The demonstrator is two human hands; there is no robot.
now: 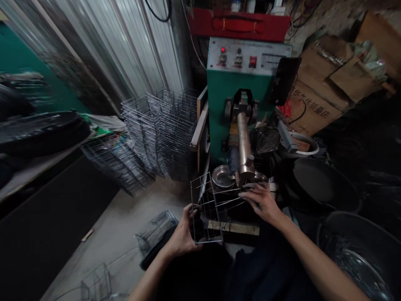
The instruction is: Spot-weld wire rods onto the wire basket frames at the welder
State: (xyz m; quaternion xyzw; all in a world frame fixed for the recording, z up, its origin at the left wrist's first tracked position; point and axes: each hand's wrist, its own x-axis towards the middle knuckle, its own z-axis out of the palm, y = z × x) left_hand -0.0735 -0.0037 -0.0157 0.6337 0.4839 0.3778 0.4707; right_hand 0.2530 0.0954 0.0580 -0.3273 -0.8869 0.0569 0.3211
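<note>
A rectangular wire rack (204,209) of thin steel rods hangs in front of me, above a wooden board. My left hand (184,232) grips its lower left frame. My right hand (261,202) closes over the rods at the rack's far right end, close to the base of a green spot-welding machine (225,125). A thick metal electrode arm (244,142) of that machine points down toward the rack and stops just beyond it. A shallow steel bowl (222,175) lies just past the rack.
Several stacks of wire racks (159,133) stand left of the machine, and a small wire basket (96,284) lies on the concrete floor (115,217). Dark round pans (319,184) and a large metal tub (360,251) sit to my right, with cardboard boxes (316,104) behind.
</note>
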